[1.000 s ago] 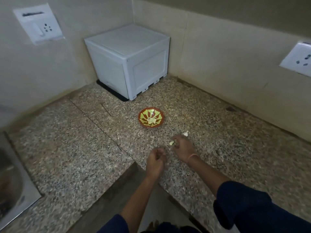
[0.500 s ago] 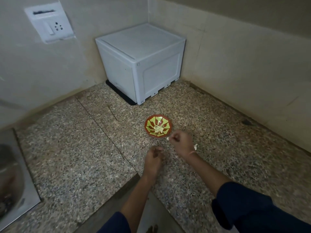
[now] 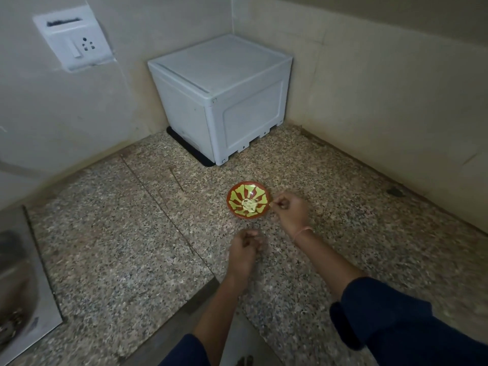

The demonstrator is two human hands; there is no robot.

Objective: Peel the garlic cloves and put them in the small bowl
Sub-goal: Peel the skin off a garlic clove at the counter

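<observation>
The right hand (image 3: 289,210) has moved up-frame to the right rim of the small bowl (image 3: 235,194), frame centre, pinching a garlic clove (image 3: 271,205); release is likely next. The left hand (image 3: 244,249) stays curled, apart, just below; whether it holds anything cannot be told.

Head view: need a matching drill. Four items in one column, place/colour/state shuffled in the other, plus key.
Things:
1. small bowl
2. white box
3. wall socket
4. right hand

Place, colour or state:
A. mounted on the left wall
B. pinching what looks like a garlic clove at the bowl's right rim
C. red with a yellow-green pattern, peeled cloves inside
D. in the back corner of the counter

Pairs: 1-C, 2-D, 3-A, 4-B
</observation>
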